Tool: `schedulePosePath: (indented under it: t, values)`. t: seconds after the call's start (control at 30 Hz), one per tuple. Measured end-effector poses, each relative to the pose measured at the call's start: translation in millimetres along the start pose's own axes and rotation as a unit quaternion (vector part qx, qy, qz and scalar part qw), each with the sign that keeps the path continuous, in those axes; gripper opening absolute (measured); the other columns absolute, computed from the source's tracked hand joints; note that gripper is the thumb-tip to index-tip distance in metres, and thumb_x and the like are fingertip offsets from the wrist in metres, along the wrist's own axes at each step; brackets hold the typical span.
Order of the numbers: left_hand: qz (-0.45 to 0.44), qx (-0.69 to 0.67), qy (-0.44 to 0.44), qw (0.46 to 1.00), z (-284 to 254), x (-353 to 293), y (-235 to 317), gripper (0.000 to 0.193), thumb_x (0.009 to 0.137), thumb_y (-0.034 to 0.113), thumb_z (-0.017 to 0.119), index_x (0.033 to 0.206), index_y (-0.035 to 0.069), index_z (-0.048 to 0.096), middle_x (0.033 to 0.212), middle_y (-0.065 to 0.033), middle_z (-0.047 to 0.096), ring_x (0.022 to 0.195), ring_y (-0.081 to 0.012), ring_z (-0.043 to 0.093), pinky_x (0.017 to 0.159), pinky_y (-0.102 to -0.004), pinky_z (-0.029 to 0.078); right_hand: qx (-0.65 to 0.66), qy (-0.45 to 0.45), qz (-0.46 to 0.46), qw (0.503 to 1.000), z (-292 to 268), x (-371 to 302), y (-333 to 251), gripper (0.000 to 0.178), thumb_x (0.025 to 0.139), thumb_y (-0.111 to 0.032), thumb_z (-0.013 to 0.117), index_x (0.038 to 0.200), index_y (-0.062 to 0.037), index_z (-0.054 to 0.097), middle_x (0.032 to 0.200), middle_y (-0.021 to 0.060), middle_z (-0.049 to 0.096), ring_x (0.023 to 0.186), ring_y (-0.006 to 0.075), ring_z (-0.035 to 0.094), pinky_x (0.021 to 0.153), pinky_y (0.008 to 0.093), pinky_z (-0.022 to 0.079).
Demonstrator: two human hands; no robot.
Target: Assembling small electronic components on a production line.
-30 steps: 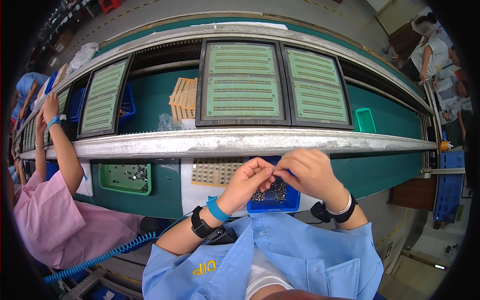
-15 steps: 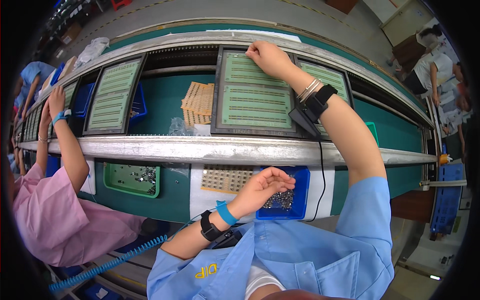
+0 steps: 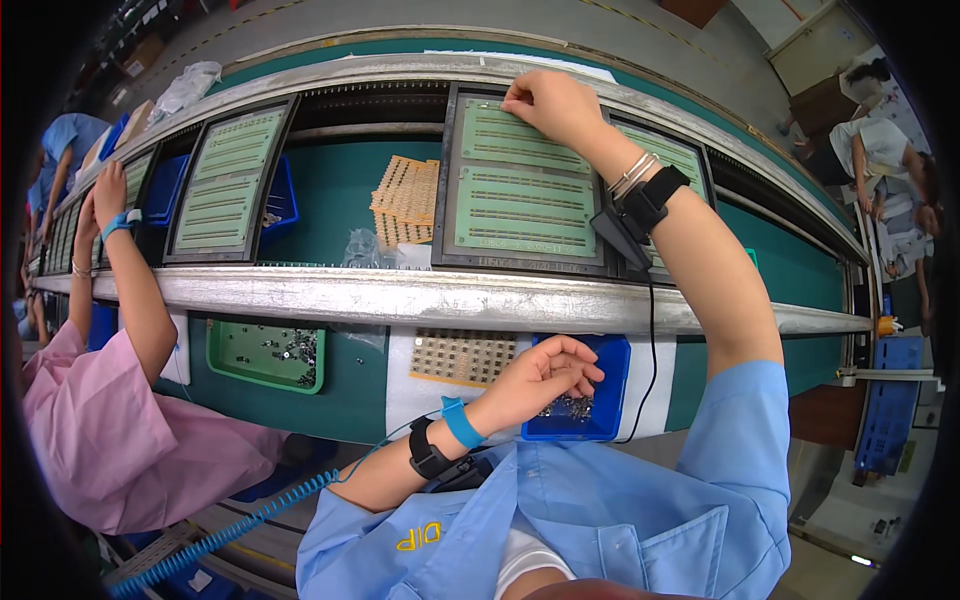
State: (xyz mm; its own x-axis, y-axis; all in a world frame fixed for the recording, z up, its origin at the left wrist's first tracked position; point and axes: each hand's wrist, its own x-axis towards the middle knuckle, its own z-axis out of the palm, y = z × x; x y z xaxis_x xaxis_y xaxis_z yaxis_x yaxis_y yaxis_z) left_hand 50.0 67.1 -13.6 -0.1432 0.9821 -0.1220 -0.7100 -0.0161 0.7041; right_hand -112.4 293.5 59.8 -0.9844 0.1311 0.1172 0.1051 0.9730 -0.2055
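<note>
Right hand [image 3: 556, 105] at far green board [image 3: 490, 140] in black frame [image 3: 449, 180], grip narrowed, cannot tell if closed on anything; left hand [image 3: 545, 380] loosely half-open, apparently empty, over near blue bin [image 3: 616, 375].

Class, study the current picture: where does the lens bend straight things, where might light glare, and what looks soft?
Head view: the far rail arches, and the corners fall to black; head view: the near rail shows whitish patches, perhaps glare or scuffing; head view: the person in white near the right rim looks soft, the right hand clearer.
</note>
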Motion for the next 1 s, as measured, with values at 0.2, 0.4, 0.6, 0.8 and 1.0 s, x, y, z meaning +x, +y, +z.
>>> schedulePosePath:
  t: [0.2, 0.4, 0.6, 0.8, 1.0]
  values:
    - [0.017, -0.014, 0.018, 1.000, 2, -3, 0, 0.025, 0.087, -0.004, 0.040, 0.110, 0.004, 0.044, 0.108, -0.0136, 0.057, 0.098, -0.0173, 0.056, 0.084, -0.0281, 0.045, -0.137, 0.065, -0.089, 0.984, -20, -48, -3, 0.025, 0.082, -0.028, 0.056, 0.102, -0.0129, 0.061, 0.091, 0.0060, 0.061, 0.080, 0.0250, 0.060, 0.065, 0.0376, 0.048]
    - [0.005, -0.029, 0.027, 0.999, 2, -7, 4, 0.022, 0.088, -0.002, 0.042, 0.109, 0.004, 0.044, 0.108, -0.0141, 0.057, 0.099, -0.0177, 0.056, 0.084, -0.0286, 0.045, -0.082, -0.068, -0.080, 0.991, -31, -166, -21, 0.041, 0.084, -0.031, 0.053, 0.118, -0.0078, 0.051, 0.119, 0.0096, 0.053, 0.102, 0.0256, 0.055, 0.081, 0.0376, 0.044]
    - [-0.017, 0.015, 0.048, 0.999, 11, -1, 6, 0.019, 0.089, 0.004, 0.047, 0.108, 0.004, 0.044, 0.105, -0.0154, 0.058, 0.095, -0.0185, 0.058, 0.082, -0.0283, 0.047, -0.110, -0.009, -0.081, 0.991, -23, -201, -3, 0.055, 0.084, -0.033, 0.052, 0.130, -0.0065, 0.037, 0.136, 0.0085, 0.038, 0.121, 0.0213, 0.040, 0.091, 0.0374, 0.038]
    - [-0.026, 0.022, 0.069, 0.997, 13, -1, 5, 0.019, 0.089, 0.005, 0.049, 0.108, 0.004, 0.044, 0.105, -0.0172, 0.059, 0.094, -0.0196, 0.059, 0.080, -0.0285, 0.049, -0.094, -0.007, -0.044, 0.995, -37, -222, 29, 0.052, 0.084, -0.033, 0.051, 0.129, -0.0083, 0.040, 0.134, 0.0077, 0.040, 0.120, 0.0209, 0.042, 0.091, 0.0380, 0.038]
    - [0.015, 0.016, 0.091, 0.996, 17, 0, 1, 0.020, 0.091, 0.006, 0.046, 0.110, 0.002, 0.043, 0.108, -0.0172, 0.059, 0.096, -0.0200, 0.059, 0.081, -0.0285, 0.048, -0.088, 0.058, 0.032, 0.994, -47, -244, 37, 0.035, 0.079, -0.026, 0.059, 0.111, -0.0113, 0.055, 0.115, 0.0059, 0.054, 0.102, 0.0221, 0.054, 0.084, 0.0373, 0.042]
